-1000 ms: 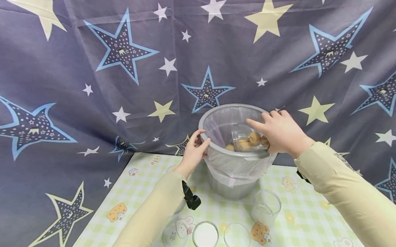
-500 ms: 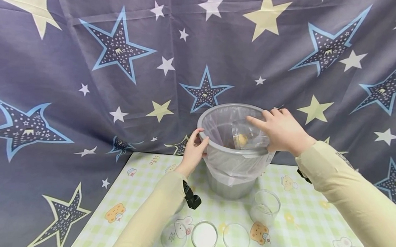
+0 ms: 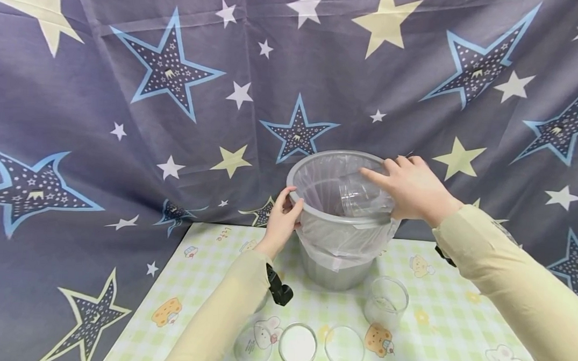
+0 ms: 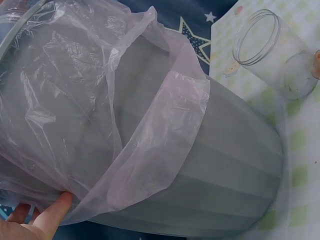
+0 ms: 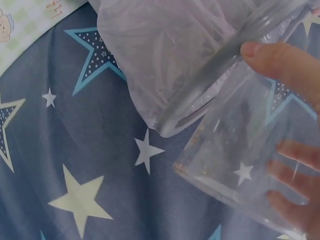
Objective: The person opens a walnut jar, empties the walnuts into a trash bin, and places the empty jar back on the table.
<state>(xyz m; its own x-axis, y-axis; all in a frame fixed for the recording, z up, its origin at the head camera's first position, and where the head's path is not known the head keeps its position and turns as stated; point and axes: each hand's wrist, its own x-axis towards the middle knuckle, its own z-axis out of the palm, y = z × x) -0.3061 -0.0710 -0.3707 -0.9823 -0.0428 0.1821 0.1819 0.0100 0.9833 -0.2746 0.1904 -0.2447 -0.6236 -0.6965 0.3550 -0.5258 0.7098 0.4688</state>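
A grey trash bin (image 3: pixel 335 271) lined with a thin translucent bag (image 4: pixel 160 135) stands on the table. My left hand (image 3: pixel 282 220) grips its rim on the left side, thumb outside over the bag. With my right hand (image 3: pixel 414 191) I hold a clear jar (image 3: pixel 361 197) tipped on its side, mouth pointing into the bin. In the right wrist view the jar (image 5: pixel 225 160) looks see-through, with a few brownish crumbs near its bottom edge. The thumb lies by the bin's grey rim (image 5: pixel 200 85), and the fingers curl round the jar's far side. The bin's bottom is hidden.
Another clear jar (image 3: pixel 386 303), open, stands right of the bin with small crumbs inside. Three round lids, a clear one (image 3: pixel 252 347), a white one (image 3: pixel 298 345) and a ring-like one (image 3: pixel 344 348), lie in front. A starry curtain (image 3: pixel 252 125) hangs behind the checked tablecloth (image 3: pixel 457 317).
The round brown pieces inside the tipped jar have slid out into the bin, and the jar now shows none. Both hands keep about the same places.
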